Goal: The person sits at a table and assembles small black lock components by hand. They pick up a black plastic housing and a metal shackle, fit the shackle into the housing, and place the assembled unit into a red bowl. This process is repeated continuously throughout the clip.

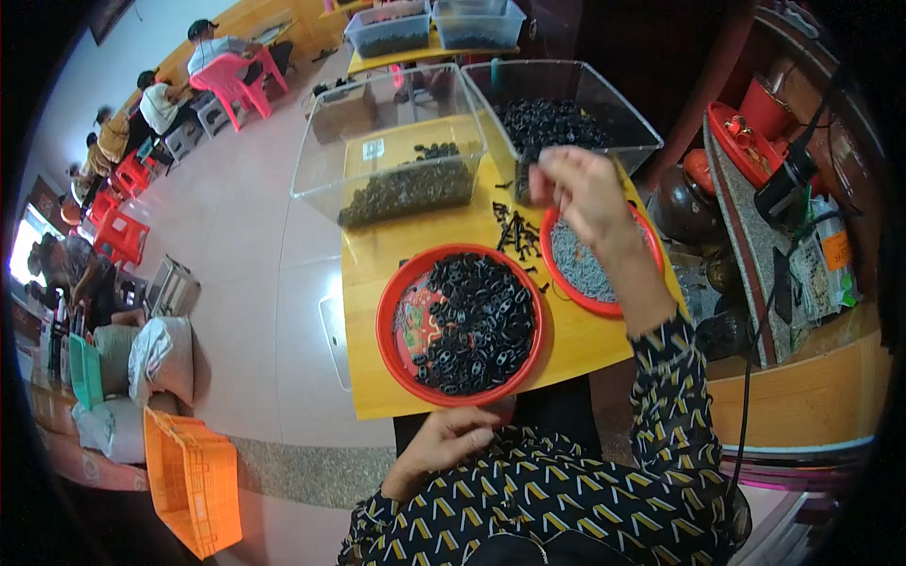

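Observation:
My right hand is raised over the front of the right clear plastic bin, which holds many small black parts. Its fingers are drawn together and slightly blurred; what they hold, if anything, is hidden. Beneath that forearm lies a red round tray of grey screw-like pieces. At the table's front edge, my left hand has its thumb and fingers curled close together, and I cannot make out anything in them. Just beyond it sits a red round tray heaped with black oval two-holed pieces.
A second clear bin with dark parts stands on the yellow table. Loose black pieces lie between the trays. To the right is a cluttered stone-topped counter; to the left, an orange crate and sacks. People sit farther back.

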